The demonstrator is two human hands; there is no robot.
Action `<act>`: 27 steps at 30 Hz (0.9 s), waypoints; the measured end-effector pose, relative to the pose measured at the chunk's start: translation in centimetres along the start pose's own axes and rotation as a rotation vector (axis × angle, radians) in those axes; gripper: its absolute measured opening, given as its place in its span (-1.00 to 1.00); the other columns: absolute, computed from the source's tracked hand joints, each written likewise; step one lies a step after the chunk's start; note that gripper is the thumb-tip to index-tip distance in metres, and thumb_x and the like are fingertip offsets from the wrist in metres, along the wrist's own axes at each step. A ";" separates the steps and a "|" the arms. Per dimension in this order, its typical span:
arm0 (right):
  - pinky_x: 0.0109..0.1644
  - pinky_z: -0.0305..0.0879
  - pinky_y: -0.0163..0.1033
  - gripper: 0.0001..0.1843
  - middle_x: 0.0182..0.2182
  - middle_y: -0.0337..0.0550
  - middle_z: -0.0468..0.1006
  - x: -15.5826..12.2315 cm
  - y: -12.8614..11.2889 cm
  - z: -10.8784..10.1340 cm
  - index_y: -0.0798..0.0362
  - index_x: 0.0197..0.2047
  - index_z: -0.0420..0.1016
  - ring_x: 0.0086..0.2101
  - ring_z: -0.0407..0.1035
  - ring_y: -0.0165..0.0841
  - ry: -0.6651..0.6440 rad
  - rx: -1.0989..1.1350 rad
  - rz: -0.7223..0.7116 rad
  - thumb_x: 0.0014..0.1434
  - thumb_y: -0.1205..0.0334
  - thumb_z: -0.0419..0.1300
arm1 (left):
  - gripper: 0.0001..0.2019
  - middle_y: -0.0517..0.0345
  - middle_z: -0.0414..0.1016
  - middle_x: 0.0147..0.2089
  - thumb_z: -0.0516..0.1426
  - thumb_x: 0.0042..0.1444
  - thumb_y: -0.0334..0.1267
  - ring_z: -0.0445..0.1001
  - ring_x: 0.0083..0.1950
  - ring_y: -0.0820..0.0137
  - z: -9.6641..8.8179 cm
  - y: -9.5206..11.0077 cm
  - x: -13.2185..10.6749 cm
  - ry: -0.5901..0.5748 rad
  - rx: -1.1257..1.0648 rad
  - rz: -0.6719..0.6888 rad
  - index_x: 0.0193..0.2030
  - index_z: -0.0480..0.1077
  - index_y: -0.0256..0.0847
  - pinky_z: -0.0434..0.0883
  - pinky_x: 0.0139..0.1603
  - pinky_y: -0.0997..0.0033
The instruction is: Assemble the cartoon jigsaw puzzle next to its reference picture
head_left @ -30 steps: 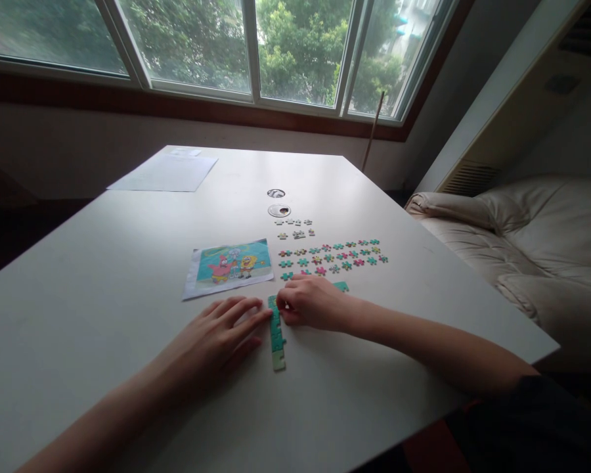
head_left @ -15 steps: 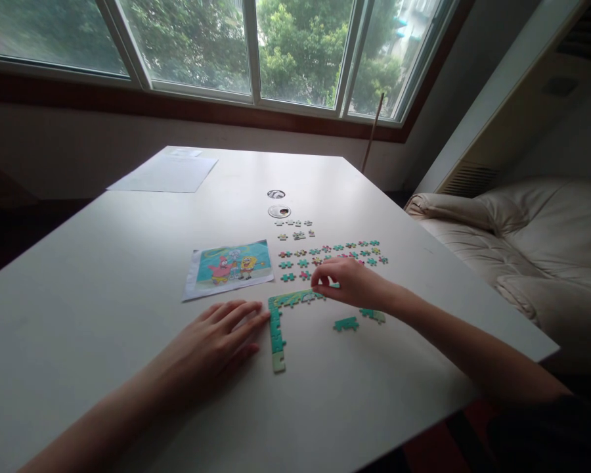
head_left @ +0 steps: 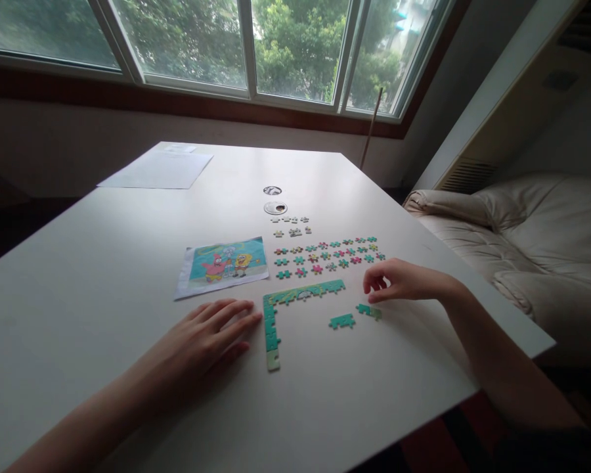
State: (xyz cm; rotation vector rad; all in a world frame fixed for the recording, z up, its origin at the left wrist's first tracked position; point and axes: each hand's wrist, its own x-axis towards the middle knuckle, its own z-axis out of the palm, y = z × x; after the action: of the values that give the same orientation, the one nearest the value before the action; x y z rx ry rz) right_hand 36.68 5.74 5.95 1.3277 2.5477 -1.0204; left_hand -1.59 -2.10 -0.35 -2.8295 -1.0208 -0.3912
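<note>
Head: SpongeBob picture (head_left: 229, 263) beside puzzle pieces (head_left: 316, 269)

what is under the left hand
White table shows around the left hand, with the joined puzzle border close beside it. What lies beneath the hand is hidden.

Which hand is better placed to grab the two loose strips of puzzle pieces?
Probably the right hand: it is close to the loose strips, while the left hand is beyond the joined border.
</note>
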 end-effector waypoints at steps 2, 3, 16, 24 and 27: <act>-0.37 0.17 -0.34 -0.71 -0.47 -0.22 0.45 0.0 -0.1 0.1 0.10 -0.29 0.51 -0.43 0.31 -0.42 -0.036 0.004 0.002 0.04 0.03 0.23 | -0.63 -0.01 0.40 0.12 -0.02 0.27 -0.24 0.37 0.08 0.20 -0.1 0.0 0.0 -0.001 -0.004 0.000 0.20 0.24 -0.11 0.38 0.01 0.20; -0.38 0.17 -0.34 -0.71 -0.48 -0.22 0.45 0.1 -0.2 0.2 0.10 -0.29 0.51 -0.44 0.31 -0.42 -0.052 0.007 0.000 0.03 0.03 0.24 | -0.63 -0.01 0.39 0.12 -0.02 0.27 -0.25 0.37 0.08 0.20 -0.2 0.0 0.0 -0.002 -0.008 -0.002 0.20 0.24 -0.11 0.38 0.01 0.21; -0.38 0.17 -0.35 -0.79 -0.49 -0.25 0.43 0.3 -0.5 0.8 0.11 -0.35 0.47 -0.45 0.28 -0.44 -0.075 0.030 -0.007 0.04 0.11 0.23 | -0.62 0.01 0.39 0.13 0.00 0.26 -0.23 0.37 0.09 0.20 -0.1 0.1 -0.1 -0.003 -0.020 -0.016 0.22 0.23 -0.09 0.37 0.01 0.22; -0.37 0.19 -0.35 -0.81 -0.48 -0.24 0.46 0.4 -0.6 0.9 0.11 -0.32 0.46 -0.45 0.30 -0.44 -0.093 0.048 -0.020 0.06 0.15 0.22 | -0.63 0.01 0.39 0.13 0.00 0.26 -0.23 0.36 0.09 0.20 0.0 0.1 -0.1 0.003 -0.016 -0.017 0.21 0.24 -0.09 0.36 0.03 0.22; -0.37 0.20 -0.35 -0.81 -0.47 -0.23 0.46 0.4 -0.7 0.9 0.11 -0.32 0.46 -0.44 0.30 -0.44 -0.096 0.059 -0.020 0.06 0.15 0.22 | -0.63 0.02 0.39 0.13 -0.01 0.27 -0.23 0.36 0.09 0.21 0.0 0.1 -0.1 -0.004 -0.013 -0.020 0.21 0.23 -0.08 0.35 0.03 0.22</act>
State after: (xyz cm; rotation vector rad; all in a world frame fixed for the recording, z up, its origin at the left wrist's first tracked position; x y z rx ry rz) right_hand 35.74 5.18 5.50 1.2374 2.4838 -1.1424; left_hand -1.61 -2.19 -0.37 -2.8348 -1.0522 -0.3949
